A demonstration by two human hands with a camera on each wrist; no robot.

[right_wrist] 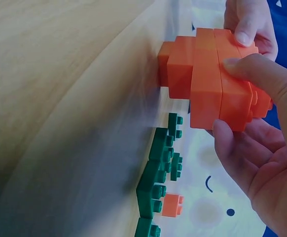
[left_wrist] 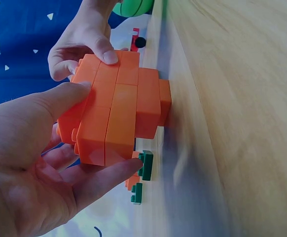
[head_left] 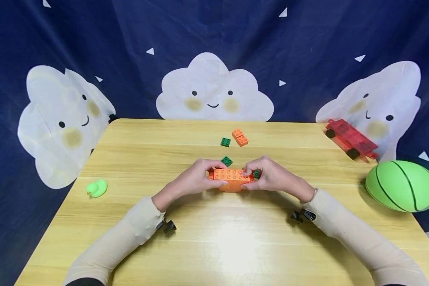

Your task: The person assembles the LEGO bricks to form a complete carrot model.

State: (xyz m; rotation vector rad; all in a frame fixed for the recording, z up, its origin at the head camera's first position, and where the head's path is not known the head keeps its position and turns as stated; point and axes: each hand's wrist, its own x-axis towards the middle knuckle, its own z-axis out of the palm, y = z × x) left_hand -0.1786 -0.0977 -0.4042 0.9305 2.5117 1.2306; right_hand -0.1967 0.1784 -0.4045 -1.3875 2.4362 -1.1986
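Both hands grip one orange toy-brick build [head_left: 232,184] near the middle of the table. My left hand [head_left: 201,176] holds its left end, thumb on the near face and fingers around the back. At the right end, my right hand [head_left: 269,174] pinches it in the same way. The left wrist view shows the build [left_wrist: 121,108] in stacked layers that narrow toward the table, with studs on top. Just behind it lies a small green brick [head_left: 227,161]. Other green bricks [right_wrist: 148,185] stand beyond the right hand, mostly hidden in the head view.
Farther back lie a green brick [head_left: 225,142] and orange bricks [head_left: 240,138]. A green toy duck [head_left: 97,188] sits at the left. Along the right edge are a red toy car [head_left: 352,139] and a green ball [head_left: 403,186]. A dark blue cloth with clouds hangs behind the table [head_left: 157,147].
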